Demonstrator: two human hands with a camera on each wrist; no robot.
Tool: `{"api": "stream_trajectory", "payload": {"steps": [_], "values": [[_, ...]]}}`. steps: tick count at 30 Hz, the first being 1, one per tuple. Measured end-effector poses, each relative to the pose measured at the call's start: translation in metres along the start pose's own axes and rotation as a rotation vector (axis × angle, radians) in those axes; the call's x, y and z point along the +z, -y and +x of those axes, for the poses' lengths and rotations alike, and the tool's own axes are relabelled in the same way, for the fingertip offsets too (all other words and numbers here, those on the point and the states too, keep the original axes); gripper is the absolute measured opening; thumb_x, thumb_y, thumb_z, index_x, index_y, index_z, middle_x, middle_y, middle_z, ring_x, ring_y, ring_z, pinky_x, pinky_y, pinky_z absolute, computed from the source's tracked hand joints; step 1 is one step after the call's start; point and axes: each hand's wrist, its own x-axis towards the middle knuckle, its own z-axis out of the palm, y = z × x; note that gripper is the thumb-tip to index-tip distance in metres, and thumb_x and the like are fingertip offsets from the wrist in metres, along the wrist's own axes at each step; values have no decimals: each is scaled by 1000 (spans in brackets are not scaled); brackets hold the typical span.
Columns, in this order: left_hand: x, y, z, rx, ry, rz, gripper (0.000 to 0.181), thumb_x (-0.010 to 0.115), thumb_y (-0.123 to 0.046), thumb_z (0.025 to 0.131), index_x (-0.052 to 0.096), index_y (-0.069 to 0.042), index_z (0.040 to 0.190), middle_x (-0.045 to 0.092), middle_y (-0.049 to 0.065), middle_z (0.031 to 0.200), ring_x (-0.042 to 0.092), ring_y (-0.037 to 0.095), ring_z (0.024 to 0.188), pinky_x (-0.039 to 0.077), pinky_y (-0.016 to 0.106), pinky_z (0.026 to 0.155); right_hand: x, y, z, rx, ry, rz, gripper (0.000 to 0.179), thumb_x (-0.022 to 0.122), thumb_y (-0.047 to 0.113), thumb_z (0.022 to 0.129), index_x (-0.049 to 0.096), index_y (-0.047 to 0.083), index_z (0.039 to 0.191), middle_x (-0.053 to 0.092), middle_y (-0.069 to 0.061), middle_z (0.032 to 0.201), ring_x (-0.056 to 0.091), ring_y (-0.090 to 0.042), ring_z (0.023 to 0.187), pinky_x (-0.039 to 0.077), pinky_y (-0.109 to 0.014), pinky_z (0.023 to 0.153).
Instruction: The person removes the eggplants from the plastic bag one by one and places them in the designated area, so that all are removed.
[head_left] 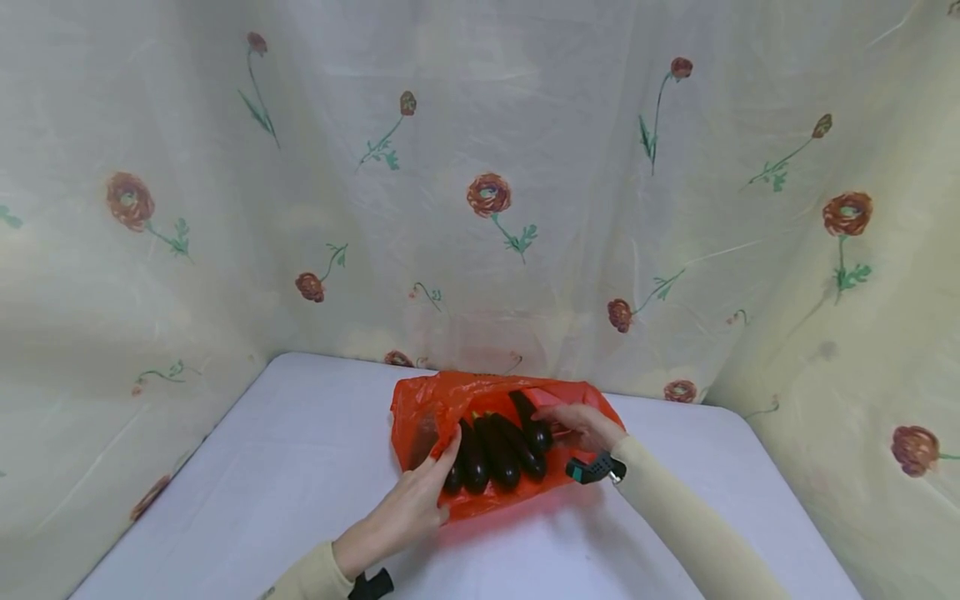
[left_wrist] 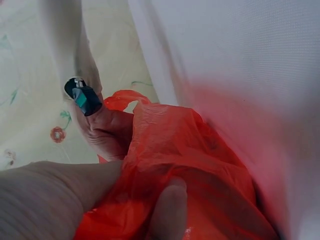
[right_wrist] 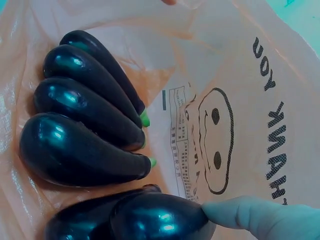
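Closest to the person, the left hand (head_left: 408, 508) pinches the edge of a thin, crinkly red plastic bag (head_left: 416, 400). Its thumb goes over the edge and there is hardly any gap. A small black strap (head_left: 371, 585) is on the wrist behind it.

Just past the left thumb, a row of long, shiny, nearly black eggplants (head_left: 501, 458) lies side by side inside the bag. In the right wrist view, some have little green tips.

On the other side of the row, the right hand (head_left: 585, 425) looks to hold one fat, glossy dark eggplant (right_wrist: 162, 217). One fingertip presses its end, and the grip seems only as wide as the eggplant. I cannot see all the fingers. This eggplant is at the bag's mouth, close against another dark one (right_wrist: 80, 217).

If the right fingers slip on the smooth skin, the eggplant could roll and bump the row. If the left hand lets go, the floppy bag could fold over and cover them. Pulling too hard might rip it, because the plastic looks thin.

Under both hands is a big white table (head_left: 300, 442). Far beyond the grip hangs a pale, see-through plastic sheet with red flowers (head_left: 570, 142).
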Motion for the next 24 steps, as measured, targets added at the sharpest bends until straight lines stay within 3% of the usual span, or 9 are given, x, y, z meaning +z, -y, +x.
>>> {"api": "stream_trajectory", "payload": {"steps": [5, 24], "values": [[-1, 0, 0, 10, -8, 3, 108, 71, 9, 75, 5, -17, 157, 37, 27, 148, 35, 5, 46, 38, 18, 45, 1, -1, -1, -3, 31, 10, 27, 66, 20, 91, 67, 1, 111, 63, -5, 89, 59, -21, 86, 57, -31, 80], [-3, 3, 1, 19, -28, 4, 109, 72, 8, 75, 4, -17, 157, 37, 29, 147, 39, 7, 50, 41, 18, 48, 12, 2, -12, 10, 97, 60, 24, 64, 21, 92, 69, 3, 108, 64, -9, 100, 61, -22, 91, 57, -36, 83]]}}
